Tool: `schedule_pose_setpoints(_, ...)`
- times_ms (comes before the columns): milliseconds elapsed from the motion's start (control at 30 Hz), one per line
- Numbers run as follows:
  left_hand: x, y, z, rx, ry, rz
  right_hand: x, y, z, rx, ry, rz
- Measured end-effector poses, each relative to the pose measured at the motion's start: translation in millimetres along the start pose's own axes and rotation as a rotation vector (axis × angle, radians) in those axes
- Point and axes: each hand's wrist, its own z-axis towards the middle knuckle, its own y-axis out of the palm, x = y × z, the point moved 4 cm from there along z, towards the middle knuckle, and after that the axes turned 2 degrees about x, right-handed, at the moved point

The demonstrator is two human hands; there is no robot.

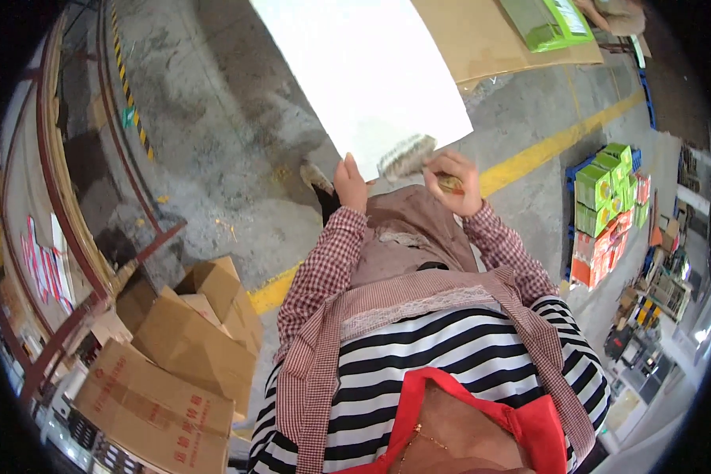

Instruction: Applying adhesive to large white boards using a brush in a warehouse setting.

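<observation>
A large white sheet [371,71] stretches away from me, its near edge just in front of my body. My left hand [351,185] grips its near left corner, thumb on top and fingers hidden below. In my right hand [457,180] is a wide brush [407,156] with pale, worn bristles. The fingers wrap round its handle, part of which shows in the palm. The bristles lie over the sheet's near edge, close to its right corner; whether they touch it I cannot tell.
Brown cardboard [498,43] lies beyond the sheet, with a green printed package [549,24] on it. Another person's hand [600,12] shows at the far right. Green and orange boxes [604,209] are stacked on a blue pallet to the right. Cardboard cartons [189,347] stand at the near left.
</observation>
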Motion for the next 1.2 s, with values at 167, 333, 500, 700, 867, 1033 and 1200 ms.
schedule_pose_setpoints(167,-1.4,-0.2,-2.8,-0.032,-0.134,-0.004,12.3,-56.6,-9.2,0.321,0.06,0.158)
schedule_pose_setpoints(333,5.1,3.9,-5.2,-0.04,-0.171,-0.037,41.7,-70.3,52.7,0.365,0.167,0.187)
schedule_pose_setpoints(500,5.7,5.6,-3.5,-0.079,-0.229,0.044,66.4,-55.7,93.4,0.296,0.185,0.3)
schedule_pose_setpoints(700,4.2,2.7,-1.1,-0.079,-0.224,-0.024,80.6,-64.9,47.4,0.306,0.273,0.25)
schedule_pose_setpoints(867,11.1,6.3,-5.6,-0.017,-0.217,-0.103,75.0,-79.0,6.0,0.248,0.327,0.209)
schedule_pose_setpoints(1033,6.2,-2.1,-0.5,-0.056,-0.206,-0.024,56.4,-81.5,28.6,0.246,0.223,0.241)
schedule_pose_setpoints(1200,1.9,-0.6,5.8,-0.104,-0.182,-0.004,67.9,-63.4,66.9,0.308,0.289,0.302)
